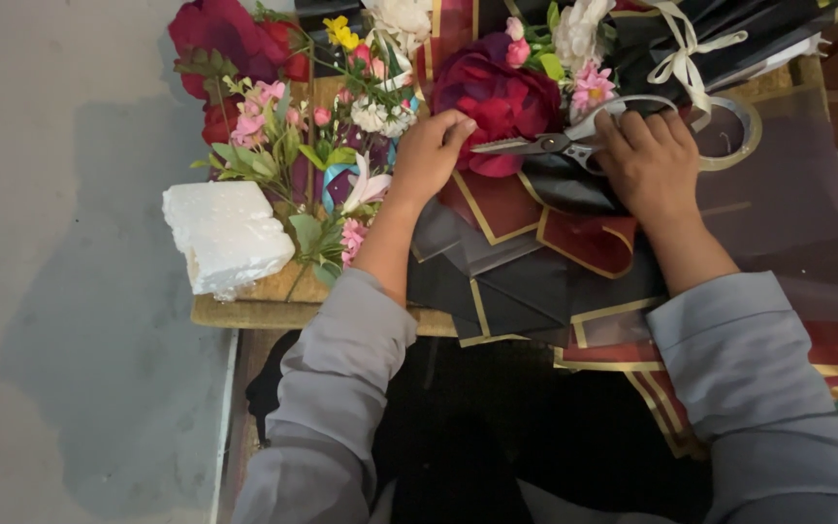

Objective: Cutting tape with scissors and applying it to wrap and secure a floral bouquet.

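Note:
My left hand point(431, 150) presses on a large dark red flower point(497, 97) at the edge of a bouquet wrapped in black and red paper with gold trim point(535, 262). My right hand point(650, 160) grips a pair of scissors point(545, 144). The blades point left toward the red flower, close to my left fingertips. Both sleeves are grey. A cream ribbon bow point(686, 53) ties a black wrapped bundle just beyond my right hand.
A white foam block point(225, 233) lies on a woven mat point(244, 311) at the left, beside loose pink, white, yellow and red flowers point(283, 116). A roll of clear tape point(734, 131) sits right of my right hand. Grey floor spreads left.

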